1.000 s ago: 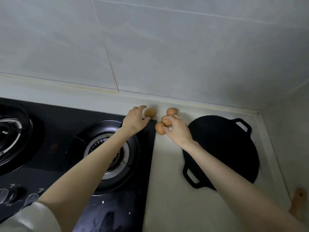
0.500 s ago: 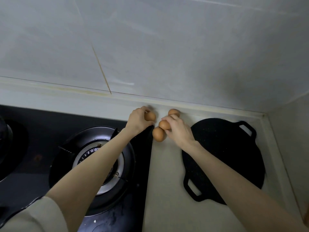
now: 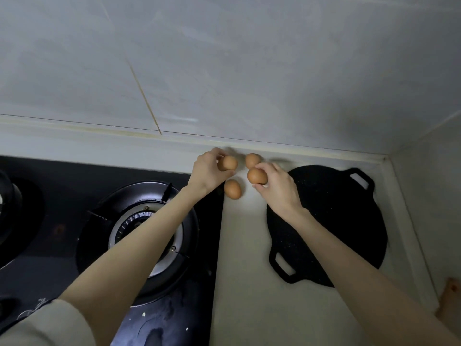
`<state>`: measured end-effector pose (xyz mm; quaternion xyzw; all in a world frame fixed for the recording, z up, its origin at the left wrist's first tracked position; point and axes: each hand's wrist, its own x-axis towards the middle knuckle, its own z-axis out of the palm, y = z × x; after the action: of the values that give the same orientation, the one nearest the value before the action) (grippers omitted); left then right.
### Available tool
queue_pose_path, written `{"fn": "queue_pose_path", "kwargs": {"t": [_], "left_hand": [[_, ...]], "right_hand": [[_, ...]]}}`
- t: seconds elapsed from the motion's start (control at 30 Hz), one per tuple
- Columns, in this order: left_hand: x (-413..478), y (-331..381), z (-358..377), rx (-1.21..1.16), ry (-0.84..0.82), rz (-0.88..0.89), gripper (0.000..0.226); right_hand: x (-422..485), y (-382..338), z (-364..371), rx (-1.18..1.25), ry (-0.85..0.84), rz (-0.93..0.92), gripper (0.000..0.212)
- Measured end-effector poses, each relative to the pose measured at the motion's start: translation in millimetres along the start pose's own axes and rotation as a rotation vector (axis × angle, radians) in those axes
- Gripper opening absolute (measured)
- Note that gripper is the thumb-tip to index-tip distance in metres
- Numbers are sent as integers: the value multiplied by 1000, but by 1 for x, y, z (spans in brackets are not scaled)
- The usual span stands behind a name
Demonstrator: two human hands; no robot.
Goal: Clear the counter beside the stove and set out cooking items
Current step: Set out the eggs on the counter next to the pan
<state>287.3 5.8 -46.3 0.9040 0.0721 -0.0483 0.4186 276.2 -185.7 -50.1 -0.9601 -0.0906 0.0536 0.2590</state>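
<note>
- The left egg [image 3: 230, 163] is pinched by the left hand [image 3: 208, 172], with fingers curled over its top and the thumb beneath.
- The right egg [image 3: 256, 176] is gripped by the right hand [image 3: 278, 188] between curled fingers and thumb, its left half exposed.
- The back egg [image 3: 252, 159] is seen just behind the right egg, near the wall [image 3: 249, 71]; whether it is touched by fingertips cannot be told.
- The front egg [image 3: 232, 189] is left loose at the counter's edge beside the stove [image 3: 50, 245], between the two wrists and held by neither hand.
- The counter [image 3: 249, 283] is pale, smooth and matte, and is closed off by a corner at the right.
- A black, round, flat griddle [image 3: 344, 221] with two loop handles is laid on it, under the right forearm.
- The stove is glossy black, flecked with crumbs; a round burner [image 3: 139, 228] with a metal ring is crossed by the left forearm.
- The wall is faced with large pale grey tiles, divided by thin grout lines.
</note>
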Motion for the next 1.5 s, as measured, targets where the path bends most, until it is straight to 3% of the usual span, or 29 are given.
{"fn": "queue_pose_path", "kwargs": {"t": [0.13, 0.33, 0.53, 0.87, 1.5], "left_hand": [[-26, 11, -6, -59, -25, 43, 43], [-85, 9, -7, 7, -157, 144, 42], [-128, -5, 12, 112, -270, 62, 42], [-150, -16, 37, 473, -222, 111, 38], [-152, -16, 36, 496, -202, 117, 50]], "right_hand": [[-27, -2, -13, 73, 21, 8, 42], [-79, -1, -15, 45, -76, 0, 41], [-113, 2, -5, 29, -169, 1, 40], [-127, 3, 9, -121, -235, -40, 36], [-130, 8, 9, -18, -272, -34, 36]]}}
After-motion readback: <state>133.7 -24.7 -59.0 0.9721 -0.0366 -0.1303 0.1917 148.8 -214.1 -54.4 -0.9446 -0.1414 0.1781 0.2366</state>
